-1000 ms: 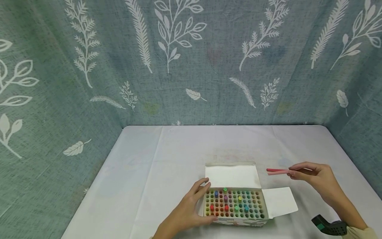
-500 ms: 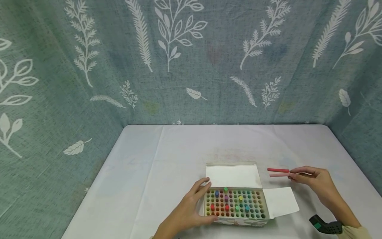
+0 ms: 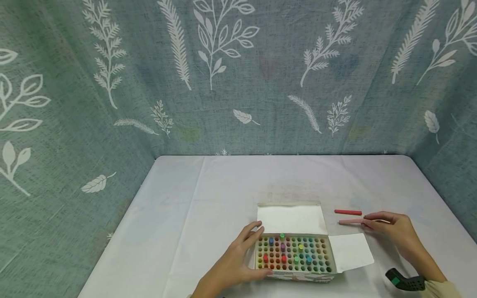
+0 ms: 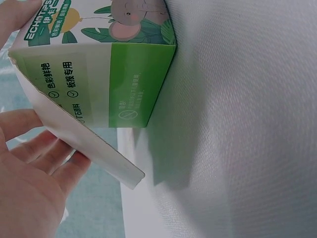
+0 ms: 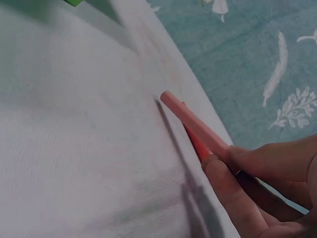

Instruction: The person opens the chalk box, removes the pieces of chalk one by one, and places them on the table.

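My left hand point(image 3: 235, 260) grips the left end of an open chalk box point(image 3: 302, 276), thumb at the front edge and fingers at the back corner. In the left wrist view those fingers reach behind a white side flap point(image 4: 94, 141), beside the box's green printed wall. The box's holed insert bears several coloured chalk sticks standing upright. To the right of the box, my right hand point(image 3: 396, 229) pinches a pink chalk stick point(image 3: 350, 222) at its right end, low over the table. Just beyond it lies a red chalk stick point(image 3: 348, 212), partly hidden behind the pink one in the right wrist view.
The box's lid point(image 3: 290, 219) is folded back, and another white flap point(image 3: 351, 252) sticks out at its right. All stands on a white-covered table point(image 3: 179, 215). A leaf-patterned curtain point(image 3: 223, 99) encloses the back and sides. A black wrist strap point(image 3: 406, 281) sits at my right wrist.
My right hand held both the red and the pink chalk sticks; it has let go of the red one and moved slightly nearer with the pink. The left hand has stayed on the box.
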Available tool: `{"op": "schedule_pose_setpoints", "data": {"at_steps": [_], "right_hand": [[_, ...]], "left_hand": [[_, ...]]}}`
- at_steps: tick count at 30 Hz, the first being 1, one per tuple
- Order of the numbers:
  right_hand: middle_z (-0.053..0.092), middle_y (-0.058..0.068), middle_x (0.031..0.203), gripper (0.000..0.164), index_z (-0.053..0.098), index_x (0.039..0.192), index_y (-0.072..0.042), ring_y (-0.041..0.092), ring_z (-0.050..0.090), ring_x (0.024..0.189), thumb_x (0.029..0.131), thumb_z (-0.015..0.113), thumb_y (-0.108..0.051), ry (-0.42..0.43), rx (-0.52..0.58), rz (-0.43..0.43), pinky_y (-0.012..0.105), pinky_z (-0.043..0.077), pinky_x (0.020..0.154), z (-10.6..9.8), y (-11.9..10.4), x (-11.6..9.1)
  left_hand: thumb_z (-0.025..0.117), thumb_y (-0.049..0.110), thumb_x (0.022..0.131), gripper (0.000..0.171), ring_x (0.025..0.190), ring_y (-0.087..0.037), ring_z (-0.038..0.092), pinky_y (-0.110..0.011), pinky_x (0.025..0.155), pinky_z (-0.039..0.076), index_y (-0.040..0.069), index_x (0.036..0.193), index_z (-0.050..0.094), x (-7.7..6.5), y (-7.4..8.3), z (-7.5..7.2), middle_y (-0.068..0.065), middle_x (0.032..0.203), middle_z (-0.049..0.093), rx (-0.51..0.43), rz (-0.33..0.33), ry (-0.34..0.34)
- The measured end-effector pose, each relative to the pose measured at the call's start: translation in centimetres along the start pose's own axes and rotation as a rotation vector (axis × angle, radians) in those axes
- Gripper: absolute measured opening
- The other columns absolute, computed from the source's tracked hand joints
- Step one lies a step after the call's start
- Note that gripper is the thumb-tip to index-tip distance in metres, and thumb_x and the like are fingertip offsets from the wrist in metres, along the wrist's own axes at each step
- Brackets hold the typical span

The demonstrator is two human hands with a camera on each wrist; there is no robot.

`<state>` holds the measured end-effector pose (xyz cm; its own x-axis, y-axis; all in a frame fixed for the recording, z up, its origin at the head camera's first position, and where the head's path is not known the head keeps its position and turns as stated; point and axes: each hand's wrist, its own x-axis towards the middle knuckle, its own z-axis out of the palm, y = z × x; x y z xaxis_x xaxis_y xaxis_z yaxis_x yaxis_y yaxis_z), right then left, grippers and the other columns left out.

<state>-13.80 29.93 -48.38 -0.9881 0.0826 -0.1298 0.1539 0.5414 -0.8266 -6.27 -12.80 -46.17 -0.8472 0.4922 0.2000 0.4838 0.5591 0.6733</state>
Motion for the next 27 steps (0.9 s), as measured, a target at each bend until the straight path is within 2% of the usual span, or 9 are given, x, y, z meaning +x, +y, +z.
{"op": "schedule_pose_setpoints", "data": {"at_steps": [4, 10, 15, 22, 27], "right_hand": [[0.066, 0.017, 0.106, 0.048, 0.068, 0.109, 0.004, -0.005, 0.052, 0.082, 0.083, 0.073, -0.036, 0.005, -0.022, 0.012, 0.013, 0.048, 0.062, 0.4, 0.4, 0.3], [0.066, 0.019, 0.098, 0.04, 0.062, 0.112, 0.013, 0.015, 0.066, 0.07, 0.086, 0.07, -0.016, -0.013, 0.047, 0.005, 0.024, 0.055, 0.06, 0.9, 0.5, 0.1], [0.066, 0.015, 0.092, 0.037, 0.063, 0.111, 0.012, 0.018, 0.062, 0.065, 0.087, 0.07, -0.016, 0.002, -0.02, 0.007, 0.023, 0.051, 0.055, 1.0, 0.4, 0.0], [0.066, 0.016, 0.091, 0.029, 0.064, 0.108, 0.011, 0.018, 0.06, 0.064, 0.087, 0.067, -0.008, -0.002, -0.054, -0.021, 0.023, 0.049, 0.052, 1.1, 0.0, -0.2], [0.067, 0.021, 0.093, 0.03, 0.062, 0.111, 0.013, 0.019, 0.062, 0.063, 0.087, 0.065, -0.004, -0.004, -0.041, 0.002, 0.023, 0.05, 0.05, 1.2, -0.1, -0.2]], "left_hand": [[0.074, 0.054, 0.075, 0.094, 0.127, -0.019, 0.044, -0.039, 0.094, 0.047, 0.012, 0.148, 0.033, 0.0, 0.0, 0.0, 0.001, 0.152, 0.025, -0.003, -0.014, -0.006], [0.073, 0.054, 0.075, 0.093, 0.126, -0.018, 0.045, -0.041, 0.093, 0.048, 0.013, 0.148, 0.033, 0.1, 0.0, 0.0, 0.002, 0.152, 0.024, -0.004, -0.023, -0.01], [0.073, 0.054, 0.076, 0.093, 0.126, -0.02, 0.045, -0.041, 0.092, 0.049, 0.011, 0.148, 0.032, 0.1, -0.1, 0.0, 0.0, 0.152, 0.024, 0.012, 0.003, -0.005], [0.074, 0.054, 0.075, 0.093, 0.127, -0.017, 0.043, -0.041, 0.094, 0.047, 0.014, 0.148, 0.033, 0.1, 0.1, -0.1, 0.004, 0.152, 0.023, -0.016, -0.033, -0.014], [0.073, 0.054, 0.075, 0.093, 0.127, -0.017, 0.043, -0.041, 0.095, 0.047, 0.014, 0.148, 0.033, 0.0, 0.1, -0.1, 0.004, 0.152, 0.023, -0.014, -0.038, -0.017]]}}
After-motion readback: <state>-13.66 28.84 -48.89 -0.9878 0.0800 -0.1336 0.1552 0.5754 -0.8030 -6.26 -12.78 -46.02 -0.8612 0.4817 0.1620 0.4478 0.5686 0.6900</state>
